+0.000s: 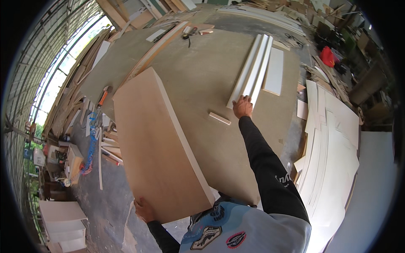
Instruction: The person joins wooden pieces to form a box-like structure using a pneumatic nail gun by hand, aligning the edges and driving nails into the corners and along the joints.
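Observation:
My left hand [144,210] grips the near left edge of a long, light-brown wooden box-like panel [156,147], its fingers partly hidden at the edge. The panel lies slanted across the left part of a broad worktable [198,84] and reaches back from my body. Farther right, my right arm is stretched out, and my right hand [243,107] is closed over the near end of long white boards [249,63] lying side by side. A short wooden strip [220,118] lies just left of that hand. Beside the boards rests a flat white panel [274,71].
An orange-handled tool [103,97] lies left of the panel, near a blue coiled hose [92,135]. A long wooden plank [158,46] and black hand tools [187,35] are at the back. Stacked white sheets [327,147] stand right of the table; scrap wood [112,145] lies left.

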A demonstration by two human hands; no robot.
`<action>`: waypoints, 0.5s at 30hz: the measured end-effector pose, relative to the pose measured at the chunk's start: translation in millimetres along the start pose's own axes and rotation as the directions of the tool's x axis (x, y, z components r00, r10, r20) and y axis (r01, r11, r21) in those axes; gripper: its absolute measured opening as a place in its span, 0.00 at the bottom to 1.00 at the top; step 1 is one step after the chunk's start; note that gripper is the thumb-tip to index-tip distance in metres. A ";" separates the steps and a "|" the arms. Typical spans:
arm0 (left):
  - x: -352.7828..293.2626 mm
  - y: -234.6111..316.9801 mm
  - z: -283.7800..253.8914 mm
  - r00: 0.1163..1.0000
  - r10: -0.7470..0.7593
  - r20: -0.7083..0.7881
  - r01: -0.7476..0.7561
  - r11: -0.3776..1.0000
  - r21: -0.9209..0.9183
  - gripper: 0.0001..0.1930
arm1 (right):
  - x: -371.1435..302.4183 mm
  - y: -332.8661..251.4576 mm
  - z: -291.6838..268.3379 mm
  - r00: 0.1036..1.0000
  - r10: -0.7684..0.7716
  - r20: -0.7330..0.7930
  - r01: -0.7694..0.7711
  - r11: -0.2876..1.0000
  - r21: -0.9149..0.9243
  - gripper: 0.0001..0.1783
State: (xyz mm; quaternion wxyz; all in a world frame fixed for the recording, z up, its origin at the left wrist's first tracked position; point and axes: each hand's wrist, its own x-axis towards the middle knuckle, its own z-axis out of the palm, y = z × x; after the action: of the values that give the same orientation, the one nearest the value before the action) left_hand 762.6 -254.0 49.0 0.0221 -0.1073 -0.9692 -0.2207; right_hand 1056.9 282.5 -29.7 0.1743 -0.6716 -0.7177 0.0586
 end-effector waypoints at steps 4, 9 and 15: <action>0.2 3.7 1.0 0.997 -0.072 -0.039 0.074 0.995 0.064 0.30 | 30.5 1.0 5.1 0.967 0.212 0.144 -0.191 0.971 -0.143 0.48; -5.2 -1.0 -2.8 0.998 -0.064 -0.001 0.064 0.997 0.035 0.29 | 46.5 4.8 4.7 0.973 0.149 0.177 -0.126 0.983 -0.134 0.31; -6.3 6.2 -12.1 0.995 -0.095 -0.019 0.096 0.994 0.048 0.30 | 70.6 52.9 21.0 0.910 0.280 0.305 -0.371 0.879 0.299 0.15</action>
State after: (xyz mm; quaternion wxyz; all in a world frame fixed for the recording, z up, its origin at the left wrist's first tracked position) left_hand 770.0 -255.0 62.0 0.0223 -0.0586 -0.9781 -0.1984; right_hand 1097.2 359.9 -54.0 0.1859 -0.7284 -0.5878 0.2989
